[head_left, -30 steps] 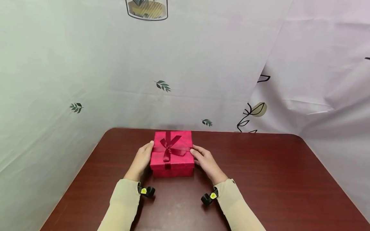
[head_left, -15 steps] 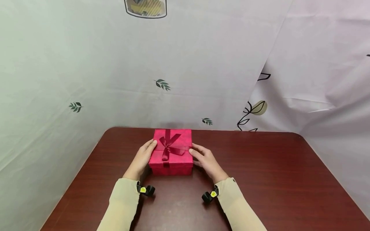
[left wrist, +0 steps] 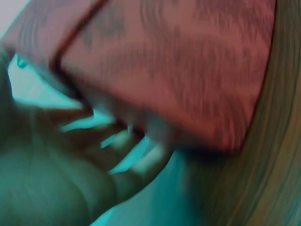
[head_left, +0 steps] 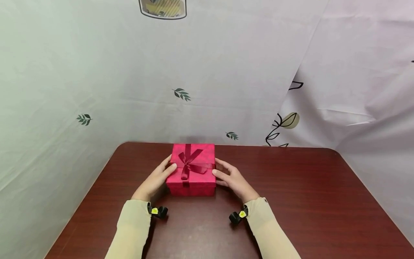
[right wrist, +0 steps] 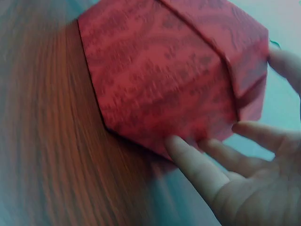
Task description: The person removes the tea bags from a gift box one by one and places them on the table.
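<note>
A red gift box, its lid tied with a dark red ribbon bow, sits on the brown table near its far edge. My left hand is at the left side, thumb over the lid's edge, other fingers along the wall. On the opposite side is my right hand, its thumb at the lid's right edge. In the right wrist view the spread fingers reach the box wall, only slightly bent. The left wrist view shows loosely extended fingers beside the wall; contact there is blurred.
A pale cloth backdrop with leaf prints hangs behind the table and along its sides. Small black wrist cameras stick inward from both cuffs. The table's surface stretches farther to the right of the box than to the left.
Both wrists have shifted slightly outward, away from the box. My left thumb has come farther over the lid and then nearer to me. The box stays nearly in place.
</note>
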Action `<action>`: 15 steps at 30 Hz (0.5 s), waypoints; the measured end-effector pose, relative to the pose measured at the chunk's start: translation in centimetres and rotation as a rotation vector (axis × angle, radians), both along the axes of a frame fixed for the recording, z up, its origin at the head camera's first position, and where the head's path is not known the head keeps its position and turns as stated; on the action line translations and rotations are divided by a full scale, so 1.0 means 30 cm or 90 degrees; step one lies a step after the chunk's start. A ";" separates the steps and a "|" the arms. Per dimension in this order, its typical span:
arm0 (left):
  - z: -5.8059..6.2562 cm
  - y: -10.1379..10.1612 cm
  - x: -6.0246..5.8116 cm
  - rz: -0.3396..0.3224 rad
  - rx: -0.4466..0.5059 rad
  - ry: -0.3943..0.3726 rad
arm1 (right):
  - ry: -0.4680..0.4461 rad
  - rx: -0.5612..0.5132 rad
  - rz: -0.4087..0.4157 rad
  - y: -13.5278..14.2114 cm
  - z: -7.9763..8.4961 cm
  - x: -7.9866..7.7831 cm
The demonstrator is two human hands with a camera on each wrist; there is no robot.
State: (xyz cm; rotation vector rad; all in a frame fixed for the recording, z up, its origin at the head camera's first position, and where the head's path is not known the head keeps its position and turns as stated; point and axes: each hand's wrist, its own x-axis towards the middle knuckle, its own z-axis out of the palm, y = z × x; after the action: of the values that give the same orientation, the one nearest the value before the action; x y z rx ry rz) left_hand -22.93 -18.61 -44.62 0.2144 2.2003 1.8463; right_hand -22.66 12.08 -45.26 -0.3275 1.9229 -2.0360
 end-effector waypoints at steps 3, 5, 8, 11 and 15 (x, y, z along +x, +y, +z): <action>-0.014 -0.041 0.000 -0.062 -0.019 0.036 | 0.032 0.027 0.045 0.019 -0.005 -0.005; -0.021 -0.068 -0.002 -0.114 -0.011 0.072 | 0.055 0.043 0.077 0.031 -0.009 -0.008; -0.027 -0.102 -0.005 -0.190 0.022 0.105 | 0.093 0.065 0.117 0.048 -0.018 -0.014; -0.032 -0.124 -0.004 -0.239 0.054 0.104 | 0.115 0.059 0.146 0.058 -0.029 -0.021; -0.044 -0.141 -0.004 -0.251 0.095 0.083 | 0.129 0.041 0.156 0.064 -0.042 -0.027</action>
State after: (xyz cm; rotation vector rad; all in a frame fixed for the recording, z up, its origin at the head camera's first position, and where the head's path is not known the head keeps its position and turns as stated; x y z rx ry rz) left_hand -23.05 -22.85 -45.94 0.7586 1.9207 1.8075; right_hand -23.48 13.99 -46.52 -0.7391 1.9477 -1.8372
